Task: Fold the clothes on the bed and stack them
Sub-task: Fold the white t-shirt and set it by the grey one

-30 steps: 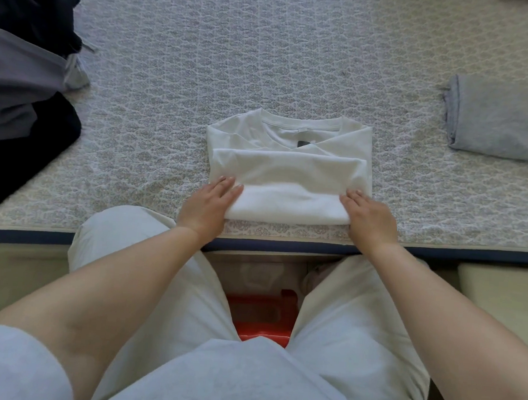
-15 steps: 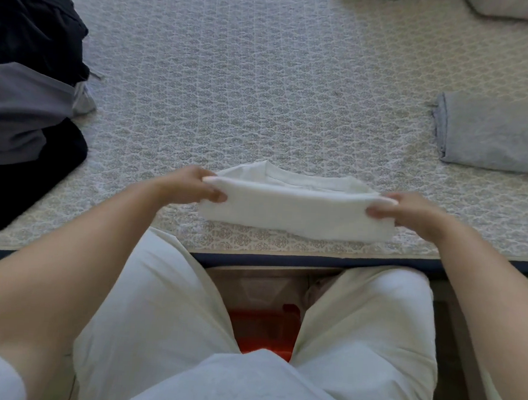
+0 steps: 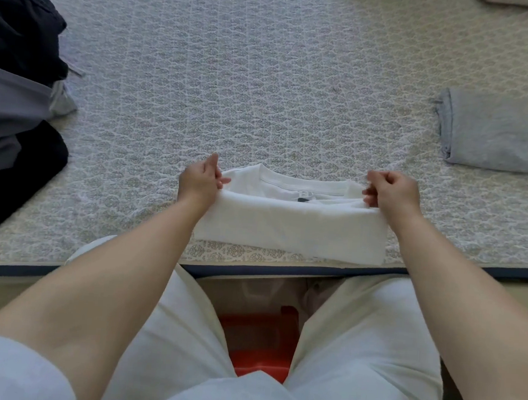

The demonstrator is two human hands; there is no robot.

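Observation:
A white T-shirt (image 3: 289,223) lies partly folded on the patterned bed cover (image 3: 264,90), close to the bed's near edge. Its collar and small dark label face up at the far side. My left hand (image 3: 200,179) pinches the left end of the folded lower part. At the other end my right hand (image 3: 393,193) pinches it too. Between both hands the folded part is lifted and carried over toward the collar. A folded grey garment (image 3: 501,132) lies at the right side of the bed.
A heap of black and grey clothes (image 3: 17,95) fills the bed's left side. The bed's dark-trimmed edge (image 3: 283,270) runs just in front of my knees. A red object (image 3: 259,343) sits on the floor between my legs.
Both hands took hold of the shirt's near folded edge, lifted it and carried it away from me toward the collar. The view shifted slightly.

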